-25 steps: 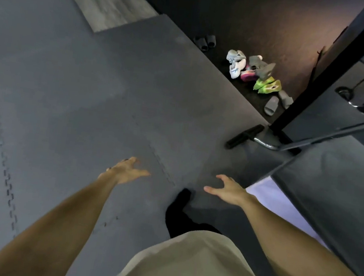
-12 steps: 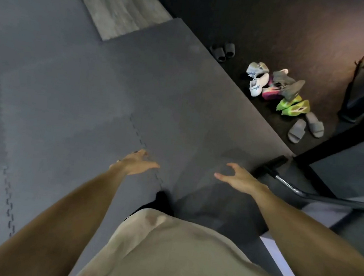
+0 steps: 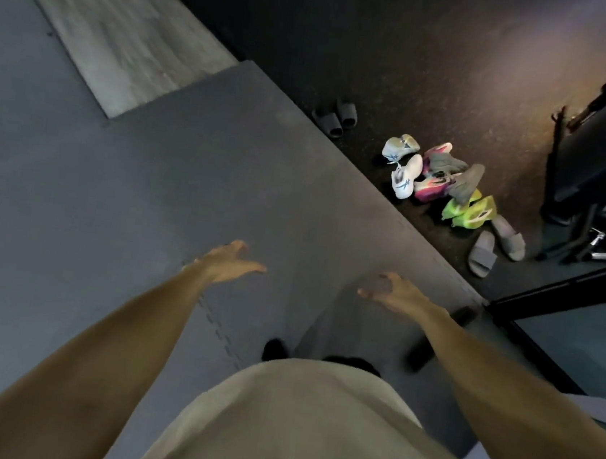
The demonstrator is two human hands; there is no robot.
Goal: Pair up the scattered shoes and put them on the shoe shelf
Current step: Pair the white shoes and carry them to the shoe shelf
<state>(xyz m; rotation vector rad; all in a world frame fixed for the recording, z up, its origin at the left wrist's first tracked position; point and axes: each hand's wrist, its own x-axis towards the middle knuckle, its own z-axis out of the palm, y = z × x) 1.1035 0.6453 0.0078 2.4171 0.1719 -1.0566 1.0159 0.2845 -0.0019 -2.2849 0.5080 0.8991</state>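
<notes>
A heap of scattered shoes lies on the dark floor ahead to the right: two white sneakers [image 3: 403, 165], pink and orange shoes [image 3: 431, 185], grey shoes [image 3: 463, 181] on top, neon green shoes [image 3: 467, 212] and two grey slides [image 3: 496, 243]. A dark pair of slides [image 3: 335, 116] sits apart, further back. My left hand [image 3: 228, 262] and my right hand [image 3: 394, 292] are stretched out in front of me over the grey mat, fingers relaxed, holding nothing, well short of the shoes. No shoe shelf shows.
The grey foam mat [image 3: 185, 185] ends at an edge just before the shoes. A black frame with a glass panel [image 3: 566, 289] stands at the right, a dark stand with metal parts [image 3: 600, 187] behind it. A black bar handle [image 3: 440, 335] lies under my right forearm.
The view has moved forward and swung, so the shoes sit nearer and lower in the frame. Both hands stay out in front, holding nothing.
</notes>
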